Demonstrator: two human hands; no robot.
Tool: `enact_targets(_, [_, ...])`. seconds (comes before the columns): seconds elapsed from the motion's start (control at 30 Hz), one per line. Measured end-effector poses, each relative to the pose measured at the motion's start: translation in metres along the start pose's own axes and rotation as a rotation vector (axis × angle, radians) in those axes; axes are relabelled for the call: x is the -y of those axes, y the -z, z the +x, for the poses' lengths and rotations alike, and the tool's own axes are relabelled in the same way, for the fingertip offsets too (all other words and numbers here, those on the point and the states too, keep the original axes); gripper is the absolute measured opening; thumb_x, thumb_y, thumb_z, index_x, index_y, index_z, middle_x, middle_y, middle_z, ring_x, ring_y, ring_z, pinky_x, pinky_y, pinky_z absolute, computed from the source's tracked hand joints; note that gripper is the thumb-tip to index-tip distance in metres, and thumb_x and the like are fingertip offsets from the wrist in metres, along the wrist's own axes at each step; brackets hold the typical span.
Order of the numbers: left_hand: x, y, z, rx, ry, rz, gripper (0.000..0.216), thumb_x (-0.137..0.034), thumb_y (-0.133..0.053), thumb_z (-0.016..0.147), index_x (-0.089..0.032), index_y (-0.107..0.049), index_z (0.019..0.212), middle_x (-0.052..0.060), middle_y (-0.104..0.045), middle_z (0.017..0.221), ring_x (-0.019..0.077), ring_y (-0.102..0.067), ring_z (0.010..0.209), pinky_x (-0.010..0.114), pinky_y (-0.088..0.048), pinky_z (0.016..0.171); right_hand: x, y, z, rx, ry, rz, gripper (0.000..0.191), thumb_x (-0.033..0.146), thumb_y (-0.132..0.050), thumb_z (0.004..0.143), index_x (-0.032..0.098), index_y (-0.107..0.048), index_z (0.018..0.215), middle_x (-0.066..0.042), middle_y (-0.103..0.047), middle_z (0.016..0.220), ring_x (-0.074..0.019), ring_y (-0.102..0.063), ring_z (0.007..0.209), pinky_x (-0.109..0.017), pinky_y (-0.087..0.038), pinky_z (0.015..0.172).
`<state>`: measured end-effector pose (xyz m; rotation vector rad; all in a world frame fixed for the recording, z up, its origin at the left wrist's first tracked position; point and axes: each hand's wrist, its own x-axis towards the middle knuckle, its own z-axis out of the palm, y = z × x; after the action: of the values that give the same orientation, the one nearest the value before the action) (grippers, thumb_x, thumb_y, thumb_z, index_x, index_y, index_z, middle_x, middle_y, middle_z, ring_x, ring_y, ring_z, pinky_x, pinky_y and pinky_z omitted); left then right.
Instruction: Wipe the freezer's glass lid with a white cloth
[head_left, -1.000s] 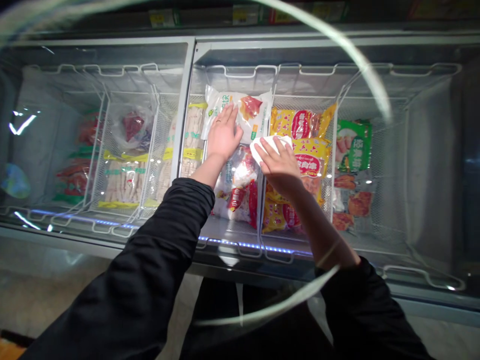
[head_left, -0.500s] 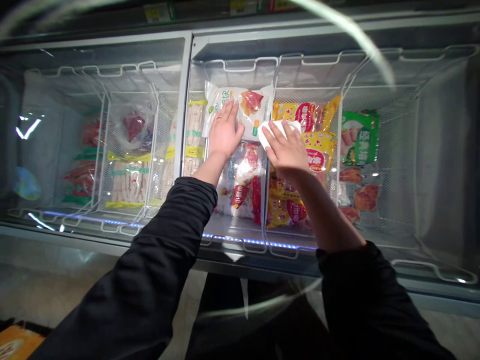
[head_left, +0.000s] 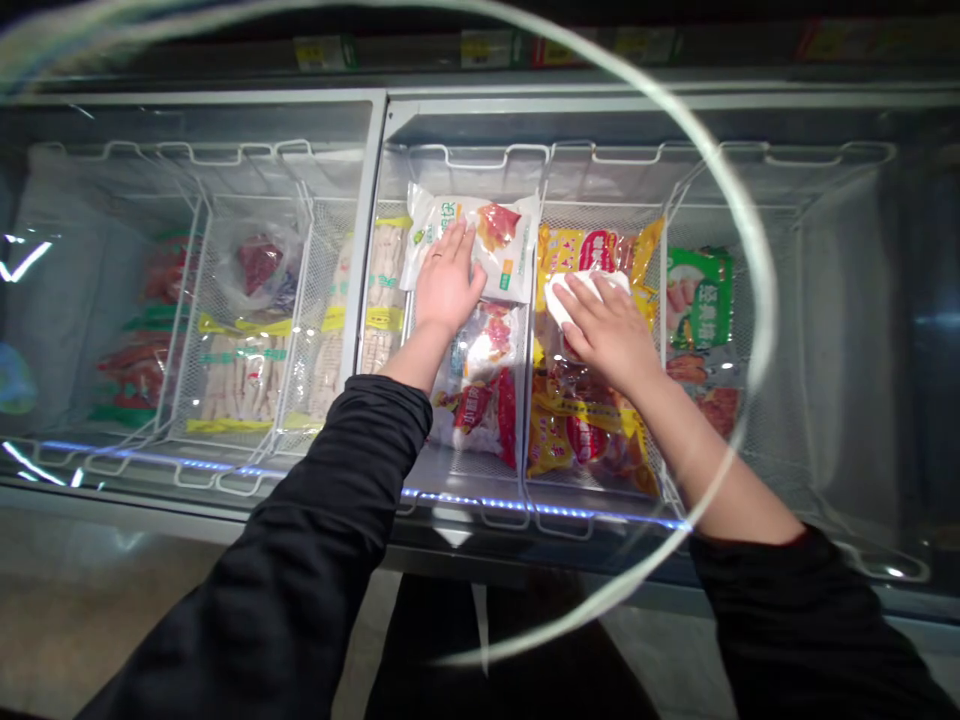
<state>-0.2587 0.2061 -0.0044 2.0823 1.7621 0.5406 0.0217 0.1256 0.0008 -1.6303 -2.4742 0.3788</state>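
Fingers spread and palm down, my left hand (head_left: 448, 278) lies flat over a white food bag (head_left: 517, 235), seemingly on the freezer's clear lid. A ring shows on one of its fingers. My right hand (head_left: 611, 335) presses a folded white cloth (head_left: 559, 298) beneath its fingers, which are stretched out over it. Under the cloth, inside the freezer, are yellow food bags (head_left: 641, 255) with red labels, partly hidden by that hand. Below my left hand, a red and white bag (head_left: 486, 415) rests in the same wire basket as the white bag.
White wire baskets (head_left: 551, 175) divide the freezer. A grey frame bar (head_left: 369, 200) separates its two lid sections. Stick-shaped packs (head_left: 240, 375) lie at left, a green pack (head_left: 701, 298) at right. Light reflections streak the lid. Price tags (head_left: 322, 52) line the back.
My right hand has slid to the right with the white cloth, away from my left hand. The left hand stays over the white bag. The camera view has shifted slightly.
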Motion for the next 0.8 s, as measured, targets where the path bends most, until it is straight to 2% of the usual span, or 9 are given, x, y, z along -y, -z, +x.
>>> enact_targets(0.1, [-0.001, 0.000, 0.000, -0.003, -0.002, 0.014, 0.066, -0.034, -0.047, 0.103, -0.032, -0.046, 0.169, -0.006, -0.039, 0.178, 0.0257, -0.030, 0.169, 0.054, -0.024, 0.142, 0.012, -0.013, 0.033, -0.096, -0.102, 0.004, 0.072, 0.034, -0.042, 0.110, 0.037, -0.020, 0.179, -0.003, -0.041, 0.178, -0.0449, -0.032, 0.166, -0.082, -0.032, 0.128])
enact_targets(0.17, [-0.001, 0.001, 0.000, 0.001, -0.004, 0.010, 0.066, -0.034, -0.047, 0.103, -0.033, -0.045, 0.169, -0.006, -0.039, 0.177, 0.0261, -0.030, 0.169, 0.055, -0.023, 0.142, 0.034, -0.022, 0.040, -0.110, -0.071, 0.025, 0.073, 0.031, -0.043, 0.109, 0.036, -0.021, 0.178, -0.004, -0.042, 0.177, -0.0446, -0.034, 0.165, -0.082, -0.032, 0.128])
enact_targets(0.23, [-0.002, 0.001, 0.000, 0.006, -0.002, 0.003, 0.066, -0.036, -0.048, 0.103, -0.036, -0.044, 0.169, -0.008, -0.039, 0.177, 0.0260, -0.029, 0.169, 0.056, -0.022, 0.143, 0.058, -0.026, 0.032, -0.082, 0.012, 0.031, 0.070, 0.029, -0.043, 0.110, 0.035, -0.027, 0.177, -0.002, -0.043, 0.177, -0.0411, -0.035, 0.165, -0.077, -0.032, 0.132])
enact_targets(0.33, [-0.002, 0.002, 0.000, 0.013, 0.003, -0.002, 0.066, -0.038, -0.047, 0.104, -0.039, -0.044, 0.169, -0.010, -0.038, 0.177, 0.0257, -0.028, 0.170, 0.055, -0.022, 0.143, 0.084, -0.024, -0.002, -0.013, 0.141, 0.025, 0.063, 0.029, -0.043, 0.111, 0.035, -0.037, 0.174, 0.002, -0.046, 0.175, -0.0346, -0.036, 0.166, -0.067, -0.034, 0.135])
enact_targets(0.43, [-0.002, 0.003, 0.000, 0.021, -0.001, -0.013, 0.067, -0.039, -0.047, 0.104, -0.037, -0.043, 0.170, -0.010, -0.037, 0.177, 0.0266, -0.026, 0.170, 0.056, -0.022, 0.143, 0.082, -0.016, -0.036, 0.077, 0.219, 0.057, 0.064, 0.029, -0.046, 0.111, 0.043, -0.035, 0.173, 0.006, -0.054, 0.169, -0.0290, -0.046, 0.161, -0.058, -0.045, 0.130])
enact_targets(0.5, [-0.001, 0.003, 0.000, 0.029, -0.004, -0.017, 0.067, -0.038, -0.047, 0.103, -0.037, -0.042, 0.170, -0.010, -0.035, 0.177, 0.0267, -0.025, 0.171, 0.057, -0.022, 0.143, 0.068, -0.011, -0.045, 0.090, 0.217, 0.069, 0.067, 0.028, -0.048, 0.110, 0.044, -0.034, 0.173, 0.006, -0.055, 0.169, -0.0293, -0.047, 0.160, -0.058, -0.045, 0.130])
enact_targets(0.6, [-0.001, 0.002, 0.001, 0.031, -0.001, -0.004, 0.067, -0.035, -0.048, 0.102, -0.036, -0.044, 0.169, -0.010, -0.035, 0.178, 0.0262, -0.025, 0.171, 0.055, -0.021, 0.143, 0.047, -0.010, -0.034, 0.005, 0.100, 0.044, 0.070, 0.027, -0.051, 0.107, 0.038, -0.034, 0.174, 0.001, -0.050, 0.173, -0.0361, -0.039, 0.164, -0.069, -0.037, 0.132])
enact_targets(0.7, [-0.002, 0.002, 0.001, 0.014, -0.001, 0.021, 0.067, -0.033, -0.047, 0.102, -0.032, -0.046, 0.169, -0.005, -0.037, 0.178, 0.0260, -0.028, 0.170, 0.053, -0.021, 0.143, 0.048, -0.017, -0.015, -0.087, -0.056, 0.005, 0.075, 0.025, -0.050, 0.105, 0.031, -0.029, 0.177, -0.005, -0.043, 0.177, -0.0416, -0.035, 0.165, -0.076, -0.034, 0.130])
enact_targets(0.8, [-0.003, 0.003, 0.000, -0.005, -0.010, 0.034, 0.065, -0.033, -0.046, 0.103, -0.032, -0.046, 0.168, -0.003, -0.041, 0.177, 0.0254, -0.031, 0.169, 0.053, -0.023, 0.142, 0.070, -0.024, -0.016, -0.063, 0.033, 0.026, 0.077, 0.024, -0.048, 0.106, 0.035, -0.024, 0.178, -0.004, -0.047, 0.175, -0.0420, -0.036, 0.165, -0.078, -0.034, 0.129])
